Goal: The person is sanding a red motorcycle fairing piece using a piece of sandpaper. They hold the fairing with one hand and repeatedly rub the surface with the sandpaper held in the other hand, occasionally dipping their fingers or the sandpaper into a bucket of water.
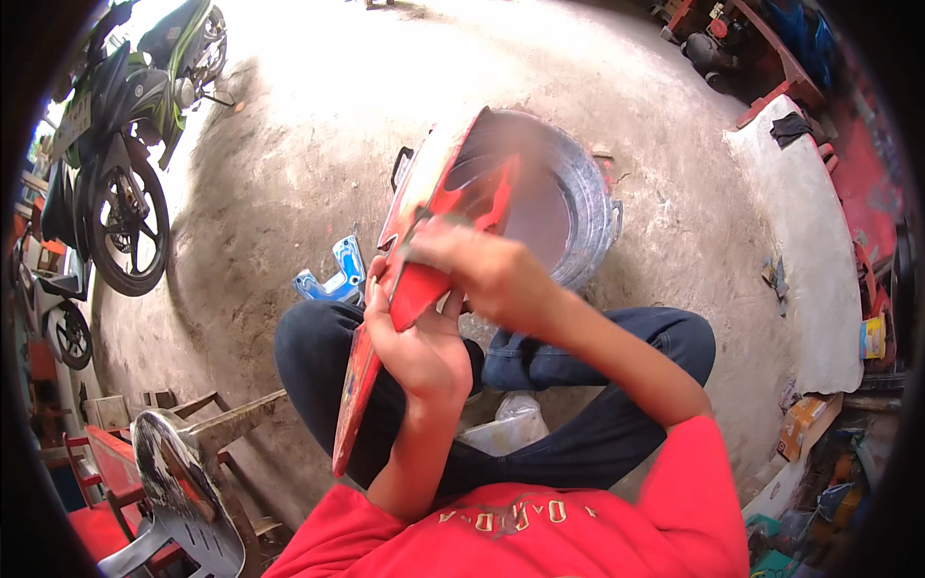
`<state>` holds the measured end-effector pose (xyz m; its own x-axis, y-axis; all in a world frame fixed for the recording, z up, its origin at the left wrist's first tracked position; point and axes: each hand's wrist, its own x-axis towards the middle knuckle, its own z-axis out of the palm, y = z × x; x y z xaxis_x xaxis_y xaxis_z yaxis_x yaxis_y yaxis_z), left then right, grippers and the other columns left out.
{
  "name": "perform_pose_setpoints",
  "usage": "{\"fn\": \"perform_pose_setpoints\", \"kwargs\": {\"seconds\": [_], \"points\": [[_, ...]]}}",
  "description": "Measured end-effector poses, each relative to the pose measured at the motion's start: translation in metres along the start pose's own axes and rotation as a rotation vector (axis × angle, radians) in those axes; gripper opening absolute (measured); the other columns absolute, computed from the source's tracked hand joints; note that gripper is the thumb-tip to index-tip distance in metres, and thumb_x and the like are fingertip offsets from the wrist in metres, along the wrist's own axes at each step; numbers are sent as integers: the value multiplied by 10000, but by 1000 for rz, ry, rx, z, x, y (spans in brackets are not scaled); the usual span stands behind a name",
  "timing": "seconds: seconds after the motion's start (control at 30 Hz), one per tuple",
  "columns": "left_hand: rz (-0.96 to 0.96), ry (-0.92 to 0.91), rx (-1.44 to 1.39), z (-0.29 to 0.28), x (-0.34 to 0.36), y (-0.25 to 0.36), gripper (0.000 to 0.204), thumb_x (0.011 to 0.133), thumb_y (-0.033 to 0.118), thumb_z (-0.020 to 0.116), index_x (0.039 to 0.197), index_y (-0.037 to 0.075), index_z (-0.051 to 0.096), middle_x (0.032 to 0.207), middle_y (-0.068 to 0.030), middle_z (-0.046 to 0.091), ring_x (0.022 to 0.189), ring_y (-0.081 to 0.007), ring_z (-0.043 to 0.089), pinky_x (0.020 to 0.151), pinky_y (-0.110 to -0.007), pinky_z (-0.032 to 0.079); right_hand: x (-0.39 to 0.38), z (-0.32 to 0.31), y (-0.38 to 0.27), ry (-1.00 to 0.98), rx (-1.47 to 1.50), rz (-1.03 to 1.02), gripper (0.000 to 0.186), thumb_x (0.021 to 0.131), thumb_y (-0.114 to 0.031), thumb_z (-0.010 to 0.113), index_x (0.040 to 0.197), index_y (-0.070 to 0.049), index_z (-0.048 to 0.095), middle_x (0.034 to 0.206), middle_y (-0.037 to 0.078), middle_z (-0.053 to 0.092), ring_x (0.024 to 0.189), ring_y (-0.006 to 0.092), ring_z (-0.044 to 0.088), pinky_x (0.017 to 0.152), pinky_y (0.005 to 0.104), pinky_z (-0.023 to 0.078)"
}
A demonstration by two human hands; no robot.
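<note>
A long red panel (420, 297), worn pale along one edge, rises diagonally from my lap over the rim of a round grey tub (597, 223) of murky water. My left hand (414, 352) is wrapped round the panel from below, fingers on its left edge. My right hand (491, 275) is bent over the panel's face, its fingertips pressed on it and smeared by motion; a small dark, flat thing seems to be under them, too blurred to name. A blue-and-white plastic piece (332, 275) lies on the floor left of the tub.
Motorcycles (130, 193) stand at the left. A worn plastic chair (178, 482) and red furniture (101, 453) are at the lower left. A pale slab (809, 250) runs along the right with clutter beyond it. A translucent bag (511, 424) lies between my crossed legs.
</note>
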<state>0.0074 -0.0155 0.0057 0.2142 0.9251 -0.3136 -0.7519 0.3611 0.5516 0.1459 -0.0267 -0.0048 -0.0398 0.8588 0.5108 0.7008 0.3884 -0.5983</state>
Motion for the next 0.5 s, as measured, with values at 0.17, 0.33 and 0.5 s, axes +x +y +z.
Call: {"fn": "perform_pose_setpoints", "kwargs": {"seconds": [0.17, 0.33, 0.5], "points": [[-26, -8, -17, 12, -2, -2, 414, 1074, 340, 394, 1436, 144, 434, 1471, -153, 537, 1362, -315, 537, 1092, -542, 473, -11, -15, 39, 55, 12, 125, 394, 912, 6, 622, 1297, -56, 677, 1275, 203, 701, 1227, 342, 669, 1038, 435, 555], [-19, -7, -55, -3, 3, 0, 412, 1095, 376, 377, 1434, 149, 429, 1466, -139, 541, 1333, -307, 558, 1076, -529, 485, -20, 8, -19, 111, -107, -47, 414, 892, 3, 590, 1294, -58, 670, 1276, 173, 703, 1202, 345, 684, 1047, 448, 552], [-24, -2, -18, 13, -1, 2, 428, 1110, 431, 375, 1432, 153, 423, 1467, -135, 541, 1311, -289, 573, 1056, -517, 499, -19, -12, 41, 143, 125, 448, 471, 859, 102, 566, 1293, -38, 687, 1297, 188, 699, 1275, 351, 649, 1100, 460, 517]]}}
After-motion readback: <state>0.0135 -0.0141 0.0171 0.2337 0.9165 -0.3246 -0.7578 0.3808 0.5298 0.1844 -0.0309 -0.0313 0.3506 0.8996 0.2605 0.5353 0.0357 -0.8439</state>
